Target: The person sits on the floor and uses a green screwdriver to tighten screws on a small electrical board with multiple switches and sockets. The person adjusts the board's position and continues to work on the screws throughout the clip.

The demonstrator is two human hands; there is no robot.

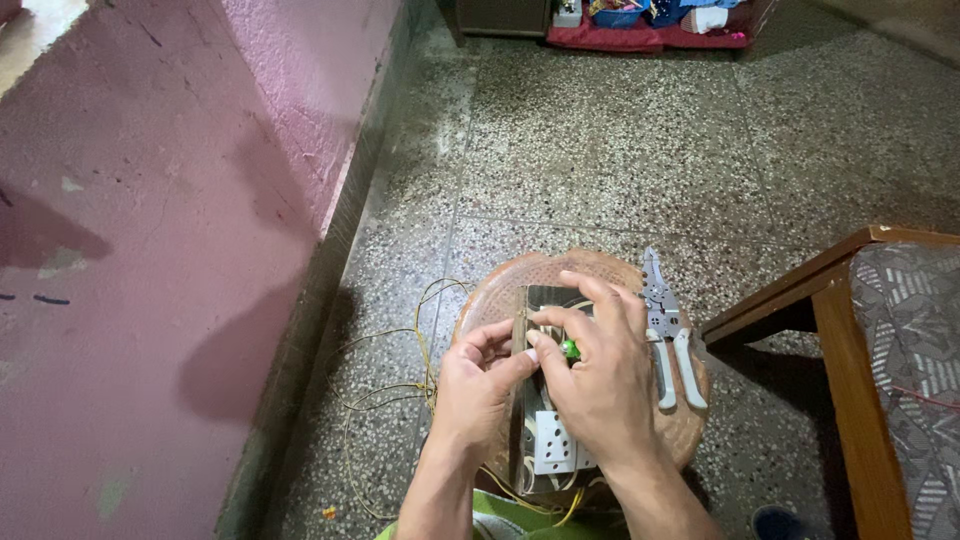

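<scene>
Pinched in the right hand grip is a small green-handled tool, tip against the switch board. Left hand grip clamps the board's left edge at 9 o'clock, fingers curled. Board lies across a round stool, overhanging its near rim at 6 o'clock; white socket there. Grey-handled pliers lie at 3 o'clock, close to the stool's right edge. Yellow wires trail to 9 o'clock over the speckled floor. Pink wall left, wooden chair right; open floor at 12 o'clock.
</scene>
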